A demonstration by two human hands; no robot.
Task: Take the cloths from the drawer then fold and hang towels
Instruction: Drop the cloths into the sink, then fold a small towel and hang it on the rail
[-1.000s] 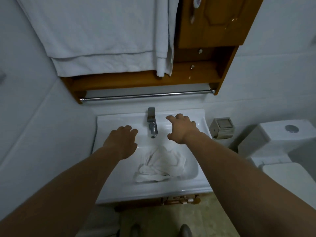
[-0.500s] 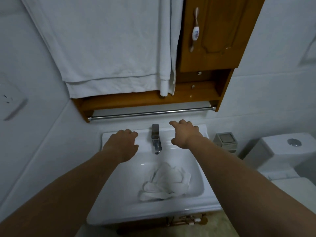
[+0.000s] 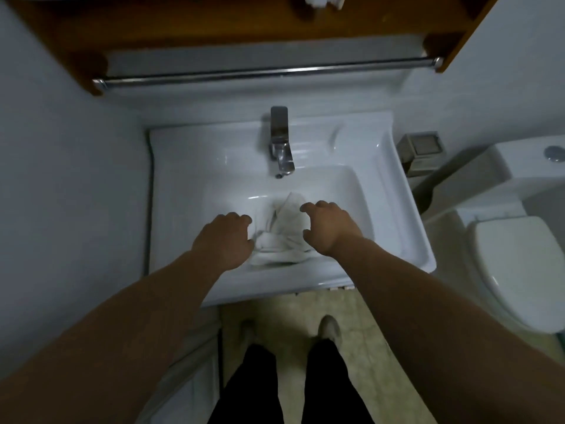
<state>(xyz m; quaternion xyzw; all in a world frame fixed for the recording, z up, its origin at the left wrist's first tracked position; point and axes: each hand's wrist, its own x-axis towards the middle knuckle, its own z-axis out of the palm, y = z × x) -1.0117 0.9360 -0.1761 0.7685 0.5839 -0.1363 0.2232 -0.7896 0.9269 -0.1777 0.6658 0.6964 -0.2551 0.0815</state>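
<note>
A crumpled white cloth (image 3: pixel 282 237) lies in the bowl of the white sink (image 3: pixel 382 228). My left hand (image 3: pixel 224 240) hovers over the cloth's left edge, fingers curled and apart, holding nothing. My right hand (image 3: pixel 328 229) hangs over the cloth's right side, fingers spread and bent downward, also with nothing in it. Both hands partly cover the cloth. A chrome towel bar (image 3: pixel 269 71) runs below the wooden cabinet (image 3: pixel 214 22) above the sink; it is bare.
A chrome faucet (image 3: pixel 279 142) stands at the back of the sink. A metal box (image 3: pixel 423 151) is on the wall to the right, and a white toilet (image 3: pixel 513 264) beyond it. My legs and shoes are on the tiled floor (image 3: pixel 293 313) below.
The view has tilted down, so the hung white towels are out of sight. Both hands have dropped from beside the faucet to just over the cloth in the sink.
</note>
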